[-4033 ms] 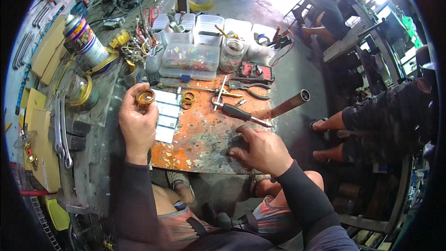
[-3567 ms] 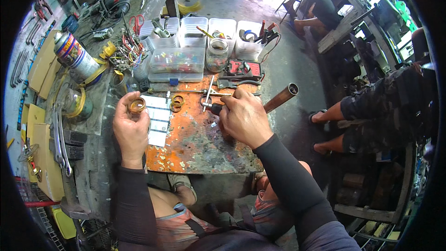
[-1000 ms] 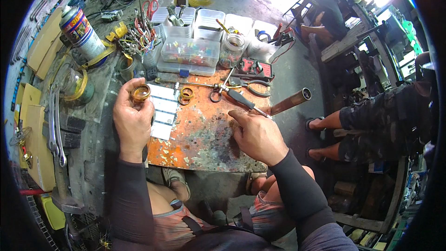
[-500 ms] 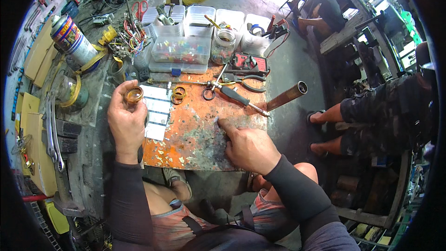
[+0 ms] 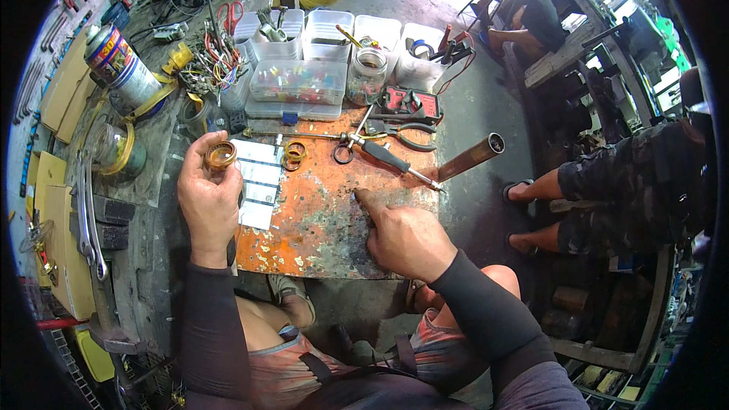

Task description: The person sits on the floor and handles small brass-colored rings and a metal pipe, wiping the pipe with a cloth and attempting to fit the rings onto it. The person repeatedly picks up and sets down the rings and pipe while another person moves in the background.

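Observation:
My left hand (image 5: 209, 201) is raised at the left edge of the orange-painted board, closed on a brown-amber ring (image 5: 220, 155) between thumb and fingers. My right hand (image 5: 406, 239) rests over the board with its index finger stretched out, the tip on or just above the worn paint. Its other fingers curl under, and nothing shows in them. Between the hands lie two amber rings (image 5: 294, 155), partly overlapping. Beside them a white printed sheet (image 5: 258, 182) is partly covered by my left hand. A black ring (image 5: 343, 153) lies farther right, near a black-handled screwdriver (image 5: 383, 156).
Pliers (image 5: 414, 137) and a red-and-black tool case (image 5: 410, 103) lie at the back. Behind stand clear plastic boxes (image 5: 296, 80) and a glass jar (image 5: 367, 76). A brown tube (image 5: 471, 158) stands at the right edge. A spray can (image 5: 121, 64) and wrenches (image 5: 89, 220) are leftward; another person's legs (image 5: 539, 182) are rightward.
Both hands keep nearly the same pose. My right index fingertip has shifted very slightly away from me; the whole view has shifted slightly.

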Available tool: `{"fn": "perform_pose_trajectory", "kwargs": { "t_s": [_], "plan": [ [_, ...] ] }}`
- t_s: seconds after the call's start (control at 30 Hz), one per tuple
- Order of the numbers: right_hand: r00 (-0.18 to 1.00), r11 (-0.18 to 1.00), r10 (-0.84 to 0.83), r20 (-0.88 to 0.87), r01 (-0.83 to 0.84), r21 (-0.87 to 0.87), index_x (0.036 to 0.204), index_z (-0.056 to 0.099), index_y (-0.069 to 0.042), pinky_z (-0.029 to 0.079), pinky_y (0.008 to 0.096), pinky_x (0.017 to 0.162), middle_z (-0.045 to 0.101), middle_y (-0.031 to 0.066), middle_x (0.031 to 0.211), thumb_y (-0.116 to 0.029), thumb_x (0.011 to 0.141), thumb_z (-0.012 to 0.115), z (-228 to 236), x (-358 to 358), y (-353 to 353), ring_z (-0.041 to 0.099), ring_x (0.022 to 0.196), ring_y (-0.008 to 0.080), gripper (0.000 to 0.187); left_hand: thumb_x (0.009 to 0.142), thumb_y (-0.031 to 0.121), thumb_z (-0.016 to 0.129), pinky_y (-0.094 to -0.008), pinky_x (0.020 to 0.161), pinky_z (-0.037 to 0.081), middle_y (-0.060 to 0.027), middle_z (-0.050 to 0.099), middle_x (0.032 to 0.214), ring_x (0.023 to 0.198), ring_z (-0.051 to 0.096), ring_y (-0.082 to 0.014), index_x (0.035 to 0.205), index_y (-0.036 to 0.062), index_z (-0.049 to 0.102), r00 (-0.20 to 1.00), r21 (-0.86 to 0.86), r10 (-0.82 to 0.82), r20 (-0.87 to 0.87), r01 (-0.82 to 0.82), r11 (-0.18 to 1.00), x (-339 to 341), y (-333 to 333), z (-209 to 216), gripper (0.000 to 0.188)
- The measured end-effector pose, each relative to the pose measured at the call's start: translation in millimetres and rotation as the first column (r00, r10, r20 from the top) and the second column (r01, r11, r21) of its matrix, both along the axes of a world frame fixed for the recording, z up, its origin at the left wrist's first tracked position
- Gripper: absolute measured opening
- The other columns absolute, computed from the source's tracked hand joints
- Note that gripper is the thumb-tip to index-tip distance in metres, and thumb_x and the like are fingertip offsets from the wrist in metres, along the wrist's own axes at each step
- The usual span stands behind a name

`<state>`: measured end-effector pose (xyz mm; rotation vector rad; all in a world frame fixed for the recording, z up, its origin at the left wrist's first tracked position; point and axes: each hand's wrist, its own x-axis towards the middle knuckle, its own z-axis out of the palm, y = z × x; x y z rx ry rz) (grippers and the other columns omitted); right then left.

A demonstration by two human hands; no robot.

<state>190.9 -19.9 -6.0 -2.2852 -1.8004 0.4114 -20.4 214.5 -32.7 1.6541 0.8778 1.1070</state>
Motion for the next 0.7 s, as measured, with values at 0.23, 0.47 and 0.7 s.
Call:
{"fn": "perform_pose_trajectory", "kwargs": {
  "t_s": [0.23, 0.47, 0.7],
  "plan": [
    [1.000, 1.000, 0.008, -0.002, -0.008, -0.024, 0.157, 0.054, -0.005, 0.060, 0.0516, 0.067, 0.075, 0.0201, 0.079, -0.014, 0.090, 0.067, 7, -6, 5, 0.077, 0.073, 0.0387, 0.068, 0.095, -0.014, 0.068, -0.0258, 0.086, 0.060, -0.0062, 0.072, 0.123, 0.103, 0.071, -0.0105, 0.139, -0.0015, 0.063, 1.000, 0.012, 0.003, 0.001, -0.003, 1.000, -1, 0, 0, 0.046],
    [0.997, 0.994, 0.072, -0.024, -0.074, -0.083, 0.162, 0.052, -0.008, 0.060, 0.0518, 0.066, 0.075, 0.0188, 0.078, -0.012, 0.089, 0.067, 8, -22, 12, 0.076, 0.072, 0.0392, 0.075, 0.095, -0.013, 0.067, -0.0255, 0.083, 0.059, -0.0055, 0.072, 0.118, 0.100, 0.070, -0.0100, 0.138, -0.0013, 0.064, 1.000, 0.023, 0.003, 0.004, -0.003, 1.000, 2, 0, -1, 0.044],
    [1.000, 0.989, 0.005, -0.016, -0.008, -0.146, 0.163, 0.052, -0.013, 0.058, 0.0532, 0.066, 0.076, 0.0195, 0.083, -0.010, 0.087, 0.065, 10, -19, 16, 0.076, 0.075, 0.0411, 0.077, 0.095, -0.012, 0.067, -0.0255, 0.084, 0.059, -0.0059, 0.072, 0.119, 0.102, 0.070, -0.0100, 0.138, -0.0016, 0.064, 1.000, 0.015, 0.006, -0.016, -0.006, 1.000, 0, -1, 2, 0.044]
  ]
}}
